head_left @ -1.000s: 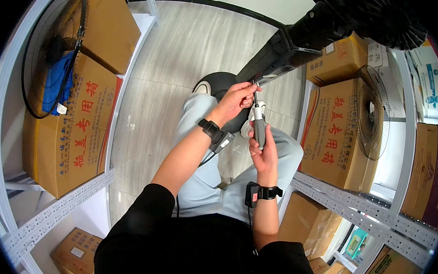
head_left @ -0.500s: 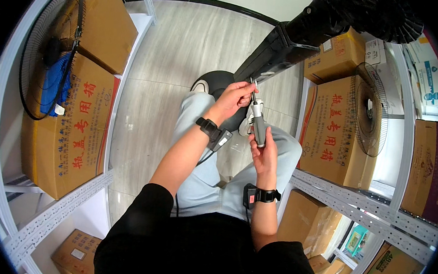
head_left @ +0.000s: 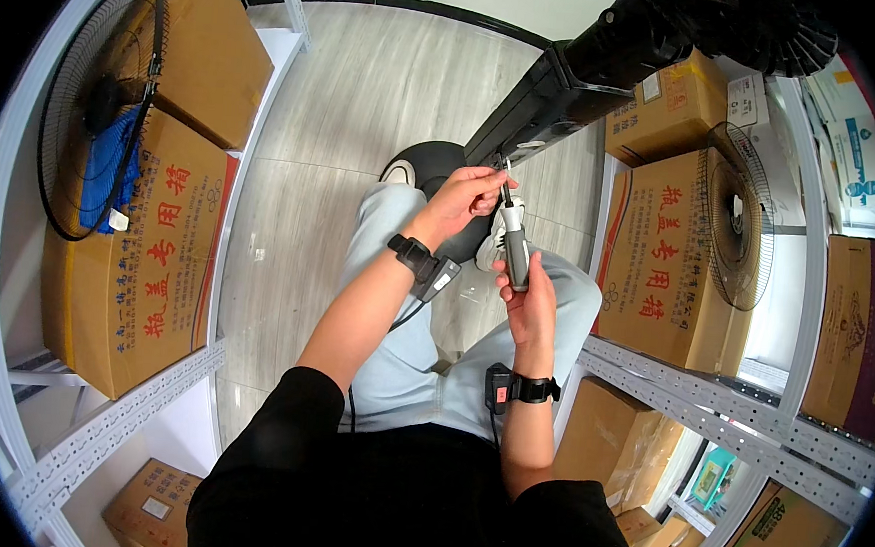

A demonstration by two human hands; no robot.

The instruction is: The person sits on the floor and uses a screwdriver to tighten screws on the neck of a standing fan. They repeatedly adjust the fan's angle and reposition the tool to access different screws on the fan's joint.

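Observation:
A screwdriver (head_left: 516, 250) with a grey and white handle points away from me, its tip at the lower part of a black fan column (head_left: 548, 105). My right hand (head_left: 529, 307) is closed around the rear of the handle. Up at the shaft, the fingers of my left hand (head_left: 459, 203) are pinched together close to the column. Whatever sits at the tip is too small to make out. The column leans up to the right from a round black base (head_left: 432, 163), and a dark fan head (head_left: 743, 27) tops it.
Shelving with cardboard boxes (head_left: 163, 257) stands on my left, and more boxes (head_left: 659, 257) fill the right shelves. One black fan grille (head_left: 102, 108) rests against the left boxes, another grille (head_left: 736, 217) against the right ones. My shoes flank the base.
The fan column and head have shifted slightly to the left. Both hands keep their hold on the screwdriver, nearly still.

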